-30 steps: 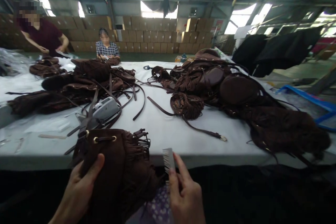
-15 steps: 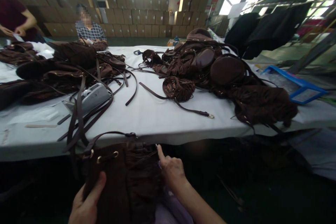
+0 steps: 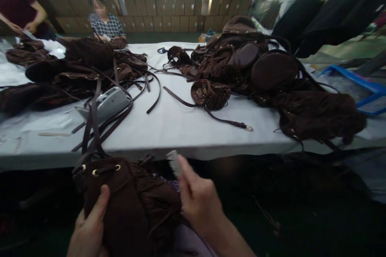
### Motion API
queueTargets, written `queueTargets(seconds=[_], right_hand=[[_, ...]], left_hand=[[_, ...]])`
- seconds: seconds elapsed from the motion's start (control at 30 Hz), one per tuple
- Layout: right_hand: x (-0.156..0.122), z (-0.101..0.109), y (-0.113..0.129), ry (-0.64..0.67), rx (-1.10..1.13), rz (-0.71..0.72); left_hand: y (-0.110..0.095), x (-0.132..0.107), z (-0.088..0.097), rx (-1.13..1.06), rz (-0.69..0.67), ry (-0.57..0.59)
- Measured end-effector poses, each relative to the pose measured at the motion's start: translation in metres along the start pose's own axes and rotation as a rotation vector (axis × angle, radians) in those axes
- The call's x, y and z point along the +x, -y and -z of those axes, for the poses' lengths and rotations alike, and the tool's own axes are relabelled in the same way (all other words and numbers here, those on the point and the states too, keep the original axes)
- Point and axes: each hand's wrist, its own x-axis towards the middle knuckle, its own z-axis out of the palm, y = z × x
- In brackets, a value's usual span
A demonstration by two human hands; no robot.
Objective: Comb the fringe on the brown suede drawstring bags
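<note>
My left hand [image 3: 90,225] grips a dark brown drawstring bag [image 3: 117,204] by its side, thumb on the front panel. The bag has gold eyelets, a gathered fringed side and long straps that reach up onto the table. My right hand [image 3: 200,196] is closed around a small pale brush [image 3: 174,163], whose bristly edge shows past the fingertips. The brush is beside the bag's fringed side, apart from it. The lower part of the bag runs out of view.
The white-covered table [image 3: 144,128] bears a grey tape dispenser [image 3: 111,102], a small brown bag [image 3: 209,94] and a large heap of brown bags [image 3: 241,60]. More bags [image 3: 87,60] lie left. A blue-rimmed bin [image 3: 356,84] is at right. Two people are across the table.
My right hand has turned upward and drawn away from the fringe, bringing the brush into clear sight. The bag has tilted and shifted left with my left hand. The view has dipped.
</note>
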Motion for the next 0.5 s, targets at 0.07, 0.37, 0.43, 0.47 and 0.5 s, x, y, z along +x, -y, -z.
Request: queueTargets(seconds=[0.07, 0.37, 0.43, 0.47, 0.5], right_hand=[[0.003, -0.019, 0.036, 0.134, -0.06, 0.246], [0.02, -0.059, -0.056, 0.461, -0.526, -0.146], [0.018, -0.053, -0.075, 0.439, -0.534, -0.169], [0.016, -0.05, -0.084, 0.421, -0.519, -0.188], [0.014, -0.047, -0.093, 0.393, -0.484, -0.226]], left_hand=[[0.001, -0.004, -0.004, -0.002, 0.003, -0.037], [0.001, 0.01, 0.026, 0.205, 0.031, -0.22], [0.001, 0.009, 0.019, 0.162, 0.016, -0.219], [0.002, 0.009, 0.016, 0.137, 0.012, -0.19], [0.002, 0.01, 0.014, 0.11, 0.01, -0.149]])
